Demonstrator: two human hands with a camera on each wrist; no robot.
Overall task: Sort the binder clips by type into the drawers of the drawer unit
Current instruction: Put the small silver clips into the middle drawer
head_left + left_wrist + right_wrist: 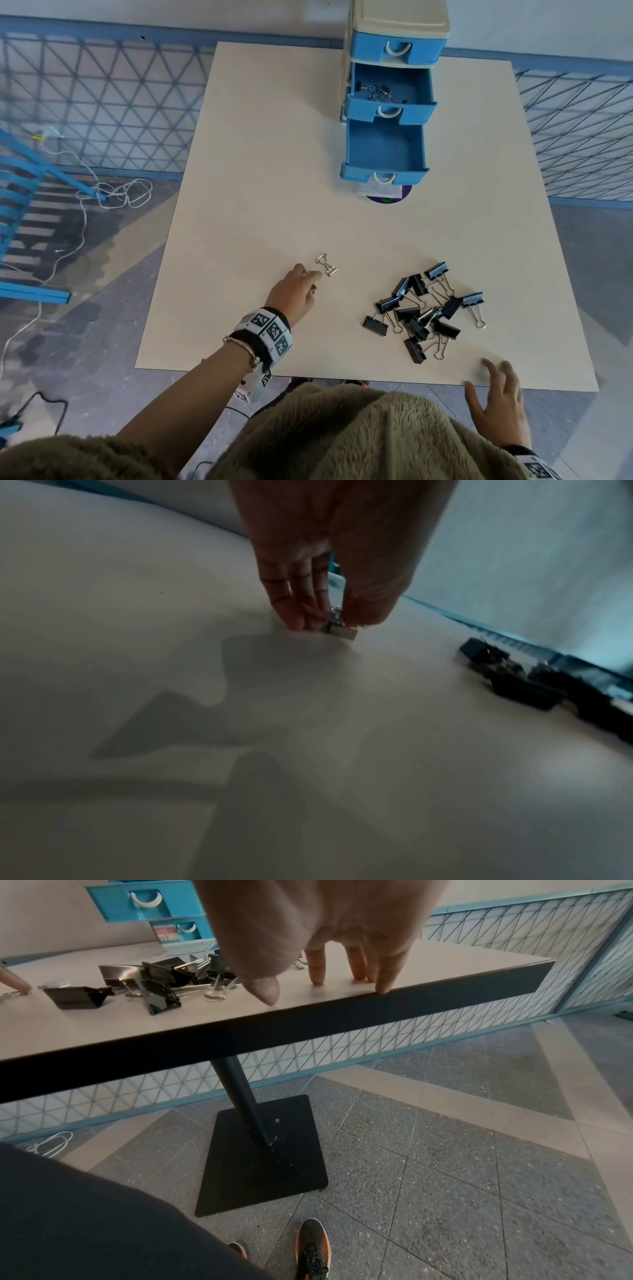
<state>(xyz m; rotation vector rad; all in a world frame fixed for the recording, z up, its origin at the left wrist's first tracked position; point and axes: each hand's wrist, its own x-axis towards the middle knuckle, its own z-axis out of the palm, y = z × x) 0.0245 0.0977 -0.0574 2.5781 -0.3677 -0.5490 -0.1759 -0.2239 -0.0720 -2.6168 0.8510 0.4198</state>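
Silver binder clip [327, 265] lying just beyond left hand [297, 291], fingers closing on it, handles pointing to table's far edge; right hand [498, 404] resting relaxed at near edge.

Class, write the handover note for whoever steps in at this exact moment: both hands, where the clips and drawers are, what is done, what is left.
Left hand: fingers closing on the small silver clip on the table; whether it is gripped yet is unclear.
Right hand: open, fingertips resting on the table's near edge.
Drawer unit: top drawer closed; middle drawer open, holding a few clips; bottom drawer open, with no clips visible.
Left: the silver clip, then the black clip pile, still unsorted.
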